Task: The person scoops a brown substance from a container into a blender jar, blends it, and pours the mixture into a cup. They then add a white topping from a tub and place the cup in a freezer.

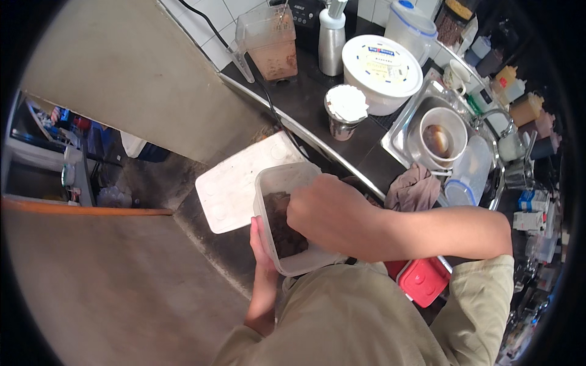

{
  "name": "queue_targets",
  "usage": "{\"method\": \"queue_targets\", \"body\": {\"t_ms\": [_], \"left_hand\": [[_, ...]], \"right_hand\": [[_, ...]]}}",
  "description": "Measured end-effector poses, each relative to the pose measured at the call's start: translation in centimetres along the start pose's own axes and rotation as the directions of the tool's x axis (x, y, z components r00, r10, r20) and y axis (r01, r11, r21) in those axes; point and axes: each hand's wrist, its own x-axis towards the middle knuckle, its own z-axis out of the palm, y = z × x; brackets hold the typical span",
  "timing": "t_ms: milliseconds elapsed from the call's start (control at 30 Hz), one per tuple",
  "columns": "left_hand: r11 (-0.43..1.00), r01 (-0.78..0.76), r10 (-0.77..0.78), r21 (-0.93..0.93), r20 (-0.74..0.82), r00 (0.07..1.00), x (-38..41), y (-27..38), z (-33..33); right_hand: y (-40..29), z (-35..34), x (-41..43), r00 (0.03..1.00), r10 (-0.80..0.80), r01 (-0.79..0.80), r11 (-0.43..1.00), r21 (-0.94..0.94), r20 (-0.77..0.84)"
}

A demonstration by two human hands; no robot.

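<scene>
My left hand (262, 244) holds a translucent plastic tub (302, 267) from its left side, close to my body. Dark brown crumbly stuff (288, 240) lies in the tub. Over the tub's opening is my right hand (316, 212), its fingers curled; whether it grips anything is hidden. On the dark counter (366, 160) stands a clear cup topped with whipped cream (346, 107). Behind the cup are a round white lidded tub (382, 68) and a steel cream whipper (331, 43).
A white lid (238, 192) lies below the counter's edge, beyond the tub. A blender jar (272, 50) with brown residue stands at the back. Rightward are a brown cloth (414, 187), a steel sink (393, 142) holding a white container (423, 146), and a red lid (423, 281).
</scene>
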Motion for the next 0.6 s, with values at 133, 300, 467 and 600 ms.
{"method": "queue_targets", "body": {"t_ms": [133, 300, 467, 600], "left_hand": [[1.0, 0.0, 0.001, 0.027, -0.032, 0.999, -0.8, 1.2, -0.8], [0.994, 0.025, -0.036, -0.11, -0.1, 0.994, -1.7, 0.2, -1.9], [0.966, 0.034, -0.036, -0.257, -0.005, 0.999, -2.4, -0.8, -2.9], [0.986, -0.112, 0.141, 0.123, -0.267, 0.953, -1.9, -0.7, 0.6]], "right_hand": [[-0.1, -0.7, 2.5, 0.981, -0.1, 0.08, 0.989, 0.126, 0.166], [1.0, 2.4, 4.1, 0.977, 0.037, -0.131, 0.88, 0.456, 0.209], [2.7, 3.3, 3.8, 0.955, 0.026, -0.211, 0.76, 0.615, 0.295], [5.1, 2.8, 2.2, 0.951, -0.022, -0.221, 0.647, 0.73, 0.308]]}}
